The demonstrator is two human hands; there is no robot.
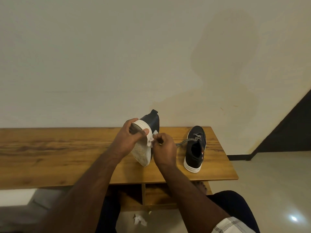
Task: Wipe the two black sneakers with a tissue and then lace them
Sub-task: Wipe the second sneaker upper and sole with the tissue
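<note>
Held sneaker: the first black sneaker (148, 132) stood tilted on the worktop (58, 148), white sole toward the camera, heel raised.
Left hand: the left hand (129, 140) gripped that sneaker, fingers curled over the sole's upper edge and thumb across its tread.
Right hand: the right hand (164, 148) pinched a crumpled tissue (151, 140) against the white sidewall of the sole.
Second sneaker: the other black sneaker (195, 148) sat upright near the worktop's right end, well apart, its speckled lace (186, 140) loose and trailing.
Floor: a used tissue scrap (139, 220) lay below.
Handling: the sneaker looked light, with a soft upper and a firm rubber sole, so the sole edge seemed the surest hold; the thin tissue would likely tear under hard rubbing.
</note>
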